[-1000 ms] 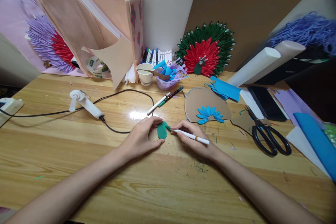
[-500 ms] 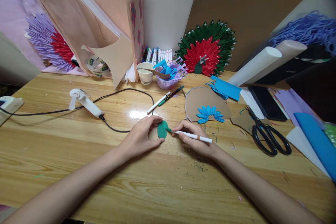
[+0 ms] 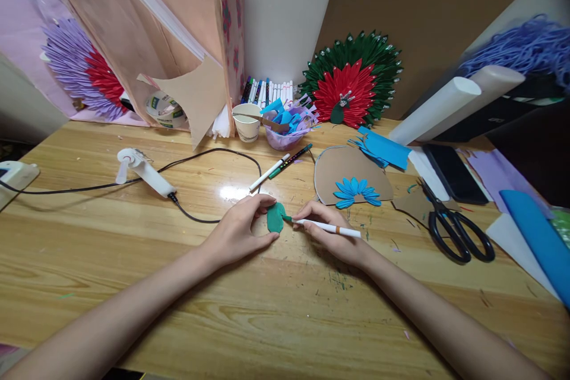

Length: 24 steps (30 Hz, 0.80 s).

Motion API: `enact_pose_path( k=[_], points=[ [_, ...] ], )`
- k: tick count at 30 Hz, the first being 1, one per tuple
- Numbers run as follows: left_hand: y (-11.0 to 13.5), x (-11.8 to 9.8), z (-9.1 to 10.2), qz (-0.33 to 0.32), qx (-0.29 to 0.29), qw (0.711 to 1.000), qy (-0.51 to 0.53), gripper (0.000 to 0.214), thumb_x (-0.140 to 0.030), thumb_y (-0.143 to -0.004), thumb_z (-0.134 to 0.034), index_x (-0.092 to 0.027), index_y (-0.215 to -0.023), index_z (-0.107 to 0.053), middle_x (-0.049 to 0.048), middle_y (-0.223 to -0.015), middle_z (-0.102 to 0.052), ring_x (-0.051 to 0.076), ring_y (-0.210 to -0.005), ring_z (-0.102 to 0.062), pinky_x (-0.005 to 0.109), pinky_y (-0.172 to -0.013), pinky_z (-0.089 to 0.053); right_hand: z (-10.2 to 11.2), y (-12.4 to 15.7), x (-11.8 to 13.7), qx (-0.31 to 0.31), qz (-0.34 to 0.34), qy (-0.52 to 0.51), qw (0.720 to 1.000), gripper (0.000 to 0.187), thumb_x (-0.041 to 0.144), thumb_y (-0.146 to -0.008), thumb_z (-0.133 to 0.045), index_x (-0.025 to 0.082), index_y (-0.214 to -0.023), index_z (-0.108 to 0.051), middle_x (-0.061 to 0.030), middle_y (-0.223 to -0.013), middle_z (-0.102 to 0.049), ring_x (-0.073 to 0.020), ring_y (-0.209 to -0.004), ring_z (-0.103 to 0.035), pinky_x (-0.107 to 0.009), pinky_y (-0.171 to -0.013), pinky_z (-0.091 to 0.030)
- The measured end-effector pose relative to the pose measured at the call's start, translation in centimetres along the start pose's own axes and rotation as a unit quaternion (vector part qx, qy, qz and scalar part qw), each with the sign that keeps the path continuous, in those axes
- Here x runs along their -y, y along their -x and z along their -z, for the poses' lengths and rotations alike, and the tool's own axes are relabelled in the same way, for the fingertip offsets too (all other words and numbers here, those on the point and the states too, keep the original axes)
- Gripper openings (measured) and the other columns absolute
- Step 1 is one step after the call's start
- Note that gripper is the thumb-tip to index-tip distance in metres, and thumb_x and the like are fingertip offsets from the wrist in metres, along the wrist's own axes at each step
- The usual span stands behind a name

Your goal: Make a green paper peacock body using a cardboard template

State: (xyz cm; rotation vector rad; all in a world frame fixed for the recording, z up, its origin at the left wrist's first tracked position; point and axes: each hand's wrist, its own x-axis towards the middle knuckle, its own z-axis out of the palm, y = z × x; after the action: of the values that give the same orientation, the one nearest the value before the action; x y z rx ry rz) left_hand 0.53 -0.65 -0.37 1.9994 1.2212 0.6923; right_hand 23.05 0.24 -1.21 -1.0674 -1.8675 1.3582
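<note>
A small green paper cutout (image 3: 275, 218) lies on the wooden table (image 3: 133, 261) in front of me. My left hand (image 3: 238, 231) pinches it flat between thumb and forefinger. My right hand (image 3: 332, 237) is closed round a white marker (image 3: 327, 227), and the marker's green tip touches the cutout's right edge. A cardboard half-disc (image 3: 351, 169) with blue paper petals (image 3: 356, 191) lies just beyond my right hand.
A white glue gun (image 3: 143, 171) with black cord lies at left. Two markers (image 3: 280, 166), a paper cup (image 3: 247, 122) and a bowl of paper scraps (image 3: 285, 127) stand behind. Black scissors (image 3: 458, 231), a phone (image 3: 452, 173) and blue paper (image 3: 534, 237) sit right. A red-green paper fan (image 3: 351, 83) leans on the wall.
The marker in my right hand has tilted slightly flatter, its tip staying at the green cutout. My left hand has kept its hold. The view has shifted a little.
</note>
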Motion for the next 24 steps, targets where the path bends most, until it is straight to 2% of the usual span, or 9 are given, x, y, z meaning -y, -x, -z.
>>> enact_pose_path(
  k=[11,16,24],
  points=[
    [-0.07,-0.09,0.02,0.002,-0.001,1.000,0.003,0.052,-0.023,-0.070,-0.069,-0.023,-0.117,-0.048,0.0059,-0.109,-0.060,0.020,-0.098,-0.058,0.038,-0.085,-0.050,-0.04,0.08,-0.41,-0.008,0.007,-0.041,0.999,0.012,0.025,-0.086,-0.049,0.018,-0.090,-0.058,-0.0052,-0.086,-0.064,-0.0179,-0.080,-0.060,-0.030,-0.071,-0.045],
    [-0.07,0.02,0.02,0.003,0.004,1.000,0.013,0.053,-0.024,-0.070,-0.071,-0.023,-0.118,-0.049,0.0058,-0.111,-0.060,0.021,-0.099,-0.058,0.038,-0.085,-0.051,0.01,0.06,-0.20,0.008,0.001,0.012,1.000,0.006,0.021,-0.081,-0.053,0.018,-0.082,-0.058,-0.0049,-0.083,-0.064,-0.0178,-0.076,-0.059,-0.030,-0.067,-0.044],
    [-0.09,0.22,-0.10,-0.002,0.000,1.000,0.022,0.054,-0.025,-0.069,-0.071,-0.023,-0.118,-0.049,0.0067,-0.111,-0.060,0.021,-0.099,-0.059,0.039,-0.084,-0.051,0.00,0.14,-0.08,0.004,-0.005,0.008,1.000,0.006,0.020,-0.080,-0.051,0.018,-0.078,-0.057,-0.0034,-0.079,-0.064,-0.0163,-0.071,-0.057,-0.027,-0.063,-0.043]
  ],
)
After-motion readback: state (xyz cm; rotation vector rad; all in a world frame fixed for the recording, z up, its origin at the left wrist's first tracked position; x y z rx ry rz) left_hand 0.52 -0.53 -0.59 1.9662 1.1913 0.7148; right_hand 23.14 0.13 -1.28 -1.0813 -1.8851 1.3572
